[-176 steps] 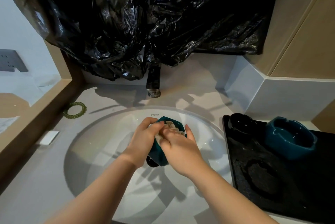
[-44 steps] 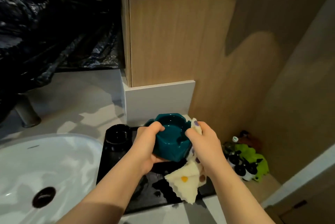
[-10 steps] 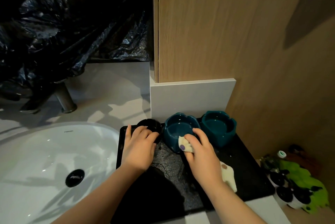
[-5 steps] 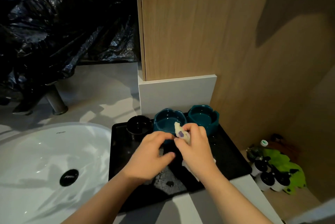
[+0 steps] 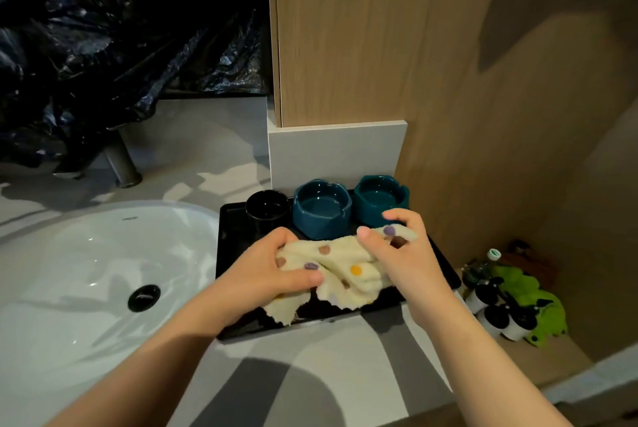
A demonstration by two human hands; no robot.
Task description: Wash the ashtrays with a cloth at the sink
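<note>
Three ashtrays are seen set in a row along the far edge of the black tray (image 5: 445, 264): a black ashtray (image 5: 267, 209) at the left, a blue ashtray (image 5: 321, 208) in the middle, a teal ashtray (image 5: 381, 199) at the right, all upright and close together. None is held, so the washing is judged largely done; whether each is clean cannot be told. The spotted cloth (image 5: 340, 266) is stretched over the tray's middle between both hands, the left hand (image 5: 272, 271) with its grip closed on one end, the right hand (image 5: 397, 254) pinching the other. Spreading, folding or wringing of the cloth is judged to be the step in hand. The tray sits at the right end of the counter (image 5: 310, 350), its near edge close to the counter's front edge and its right side near the drop to a lower ledge where small bottles (image 5: 497, 309) stand. The sink (image 5: 86, 274) lies open to the left, empty, the tap (image 5: 121, 164) behind it. Free room is found mainly leftward over the basin; the wooden wall (image 5: 379, 46) closes in just behind the ashtrays.
</note>
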